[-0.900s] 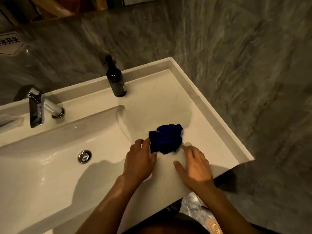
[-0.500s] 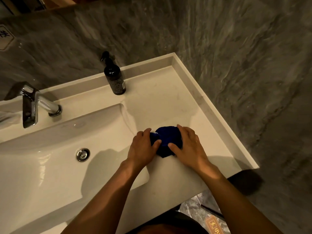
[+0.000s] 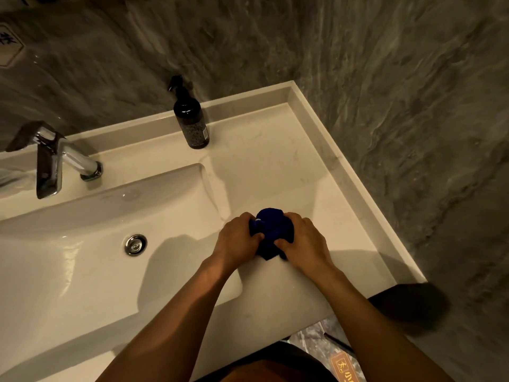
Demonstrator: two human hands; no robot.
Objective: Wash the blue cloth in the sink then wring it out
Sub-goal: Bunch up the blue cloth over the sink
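Observation:
A bunched-up dark blue cloth (image 3: 271, 230) sits on the pale counter just right of the sink basin (image 3: 82, 260). My left hand (image 3: 238, 241) grips its left side and my right hand (image 3: 305, 242) grips its right side, fingers curled over the top and thumbs pressed in at the front. Only the middle and the lower tip of the cloth show between the hands. The basin looks dry, with a chrome drain plug (image 3: 135, 244) in its floor.
A chrome faucet (image 3: 52, 164) stands at the back left, with no water running. A dark pump bottle (image 3: 190, 119) stands at the back of the counter (image 3: 275, 161). A raised rim bounds the counter's right edge, and a grey marble wall lies beyond it.
Both hands moved from resting beside the cloth to closing around it from either side. The cloth is now squeezed into a tighter bundle. The camera view shifted slightly.

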